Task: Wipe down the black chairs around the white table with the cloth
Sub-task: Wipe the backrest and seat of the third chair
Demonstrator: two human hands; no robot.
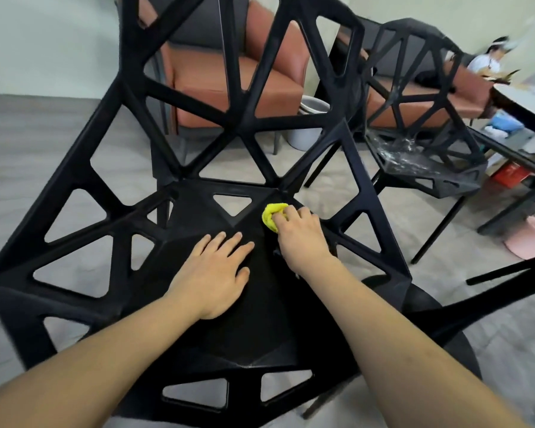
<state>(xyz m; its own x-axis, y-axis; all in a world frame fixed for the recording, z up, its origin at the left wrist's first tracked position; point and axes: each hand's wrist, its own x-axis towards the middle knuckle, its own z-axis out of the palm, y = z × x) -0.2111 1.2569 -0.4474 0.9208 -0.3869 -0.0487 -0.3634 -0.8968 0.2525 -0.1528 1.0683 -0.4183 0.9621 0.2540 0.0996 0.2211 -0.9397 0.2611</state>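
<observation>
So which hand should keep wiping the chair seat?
The right hand. It already grips the yellow cloth against the black chair seat near the backrest. The left hand lies flat on the seat, holding nothing.

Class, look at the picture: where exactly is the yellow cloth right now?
In the head view, the yellow cloth is bunched under the right hand at the back of the near black chair's seat.

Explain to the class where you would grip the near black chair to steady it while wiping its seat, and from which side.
Probably the top bar of the black chair's backrest, gripped from above: its open triangular holes let fingers curl round a strut. For now the left hand only lies flat on the seat while the right hand holds the yellow cloth.
</observation>
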